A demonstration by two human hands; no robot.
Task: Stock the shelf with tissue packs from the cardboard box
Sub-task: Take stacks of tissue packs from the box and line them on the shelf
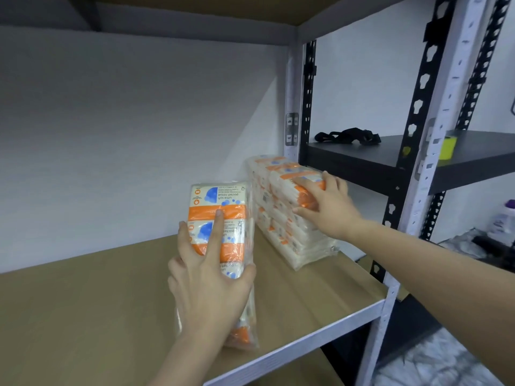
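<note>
A tissue pack in clear wrap with orange and blue print stands upright on the brown shelf board. My left hand grips it from the front, index finger stretched up its face, thumb round its right edge. To its right, a row of several tissue packs stands on edge by the shelf's right post. My right hand rests on the front of that row, fingers spread and straight, pressing its near end. The cardboard box is out of view.
White wall behind the shelf. Grey and black slotted posts stand at the right. A neighbouring dark shelf carries a black strap and a yellow roll. Bottles and bags lie lower right.
</note>
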